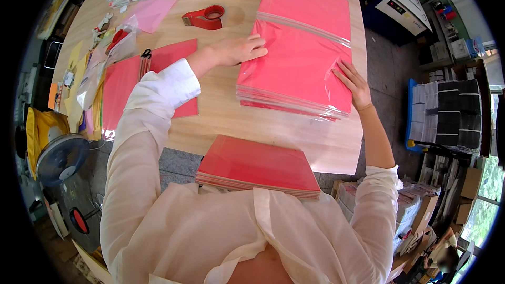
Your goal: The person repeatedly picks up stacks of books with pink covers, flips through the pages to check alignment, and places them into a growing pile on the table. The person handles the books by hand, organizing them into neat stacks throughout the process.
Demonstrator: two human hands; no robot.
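Head view, near stack: one pile of flat red packs in clear film (pixel 297 68), at the right side of the wooden table (pixel 223 118), ahead of the person.
Direction: its long axis runs left to right, the right end slightly nearer the person; the layered long edge faces the person.
Look: pinkish red, glossy, top film wrinkled at both short ends; clear film edges show along the near side.
Left hand (pixel 244 51): at the stack's left end, fingers bent over the top; whether they pinch the film, I cannot tell.
Right hand (pixel 356 87): at the right end, fingers extended, a little spread, tips resting on the film.
Far stack (pixel 305 8): one, directly beyond the near stack, similarly red and aligned with it.
Lower stack (pixel 258 165): one, darker red, between the table's near edge and the person's chest.
Stack count: three altogether; packs within each are too tightly layered to count.
Tape dispenser (pixel 202 20): one, red, left of the near stack.
Fan (pixel 63 160): one, left of the table.
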